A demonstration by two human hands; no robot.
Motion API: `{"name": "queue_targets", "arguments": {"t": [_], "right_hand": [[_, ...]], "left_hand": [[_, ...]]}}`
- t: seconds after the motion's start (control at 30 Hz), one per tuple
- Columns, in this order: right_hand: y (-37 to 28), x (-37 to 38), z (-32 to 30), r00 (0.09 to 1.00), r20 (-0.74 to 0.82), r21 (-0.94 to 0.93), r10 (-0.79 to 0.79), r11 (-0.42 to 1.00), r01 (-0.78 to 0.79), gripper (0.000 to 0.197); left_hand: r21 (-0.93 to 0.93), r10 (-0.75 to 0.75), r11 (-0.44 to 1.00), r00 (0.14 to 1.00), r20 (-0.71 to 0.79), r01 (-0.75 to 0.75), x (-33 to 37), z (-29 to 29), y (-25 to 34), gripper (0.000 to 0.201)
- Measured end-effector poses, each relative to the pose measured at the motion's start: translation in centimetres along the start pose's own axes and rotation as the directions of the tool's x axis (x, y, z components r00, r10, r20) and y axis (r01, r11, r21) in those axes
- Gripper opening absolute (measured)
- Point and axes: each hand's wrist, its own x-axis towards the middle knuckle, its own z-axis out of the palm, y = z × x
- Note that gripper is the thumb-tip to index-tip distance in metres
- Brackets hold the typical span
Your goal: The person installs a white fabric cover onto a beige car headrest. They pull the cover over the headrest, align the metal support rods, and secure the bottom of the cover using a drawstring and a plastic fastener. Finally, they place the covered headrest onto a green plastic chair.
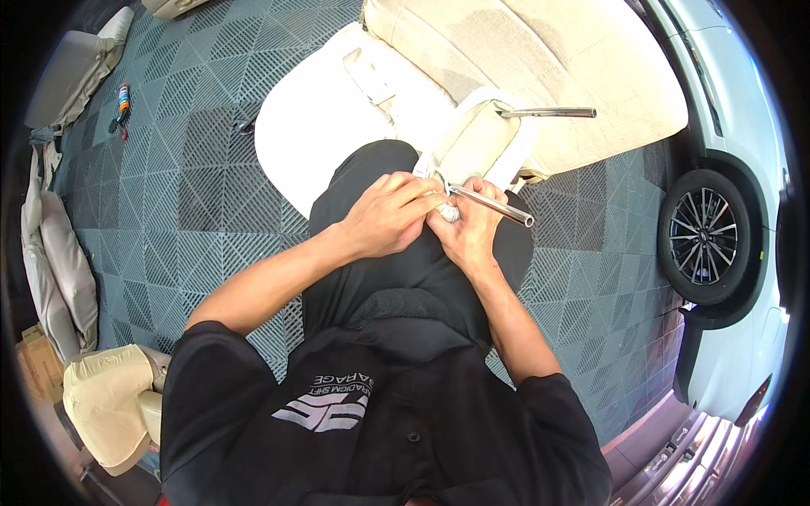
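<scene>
A cream car headrest rests over my knees, with a pale cover around its edges. Two chrome posts stick out of it: the far post and the near post, both pointing to the right. My left hand has its fingers pinched at the headrest's near end, beside the base of the near post. My right hand closes on the same end, from under and beside that post. Between the hands shows a bunched bit of white fabric. My fingers partly hide what they grip.
A beige car seat with a white section lies just ahead. To the right stands a light-coloured car with a dark-tyred wheel. Covered seat parts sit at the left. The floor is grey patterned tile.
</scene>
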Motion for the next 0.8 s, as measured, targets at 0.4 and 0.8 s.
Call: {"name": "queue_targets", "arguments": {"t": [0.4,0.8], "right_hand": [[0.4,0.2,-0.7,1.000,0.023,0.081,0.002,0.997,-0.004,0.034],[0.1,0.3,-1.5,0.984,0.116,0.083,0.134,0.986,-0.144,0.029]], "left_hand": [[0.134,-0.061,0.991,0.949,0.309,0.020,3.0,-0.5,-1.1,0.040],[0.233,-0.256,0.955,0.907,0.334,0.183,3.4,0.1,0.7,0.029]]}}
